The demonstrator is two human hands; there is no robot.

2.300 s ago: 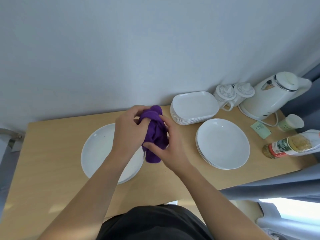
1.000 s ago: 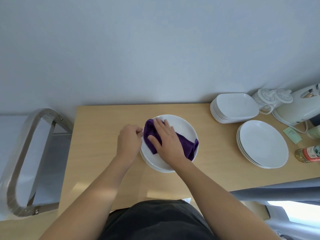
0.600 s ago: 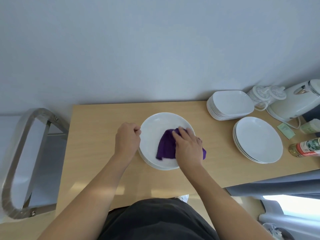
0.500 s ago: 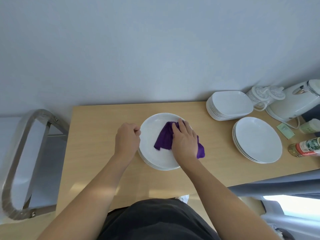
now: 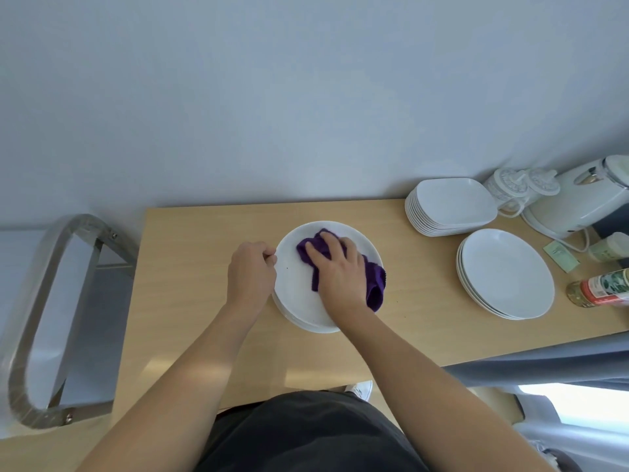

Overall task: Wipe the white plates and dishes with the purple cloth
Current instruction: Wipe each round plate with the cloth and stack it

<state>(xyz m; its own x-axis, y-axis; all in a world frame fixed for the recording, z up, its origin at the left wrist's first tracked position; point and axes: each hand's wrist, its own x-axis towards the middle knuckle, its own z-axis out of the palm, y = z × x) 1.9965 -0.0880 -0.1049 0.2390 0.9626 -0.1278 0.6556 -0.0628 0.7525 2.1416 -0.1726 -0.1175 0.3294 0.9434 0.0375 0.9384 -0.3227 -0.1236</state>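
Pressing a crumpled, soft purple cloth (image 5: 373, 287) onto the smooth face of a round, glossy white plate (image 5: 294, 294) with the right hand (image 5: 337, 272), fingers straight and slightly spread, letting one fabric end spill past the right rim. Pinching the left rim of that plate, topmost of a short stack, with the curled left hand (image 5: 252, 272). Working on a pale wood-grain table (image 5: 190, 267), with rounded-square white dishes (image 5: 452, 202) and more round white plates (image 5: 507, 277) stacked well apart rightward.
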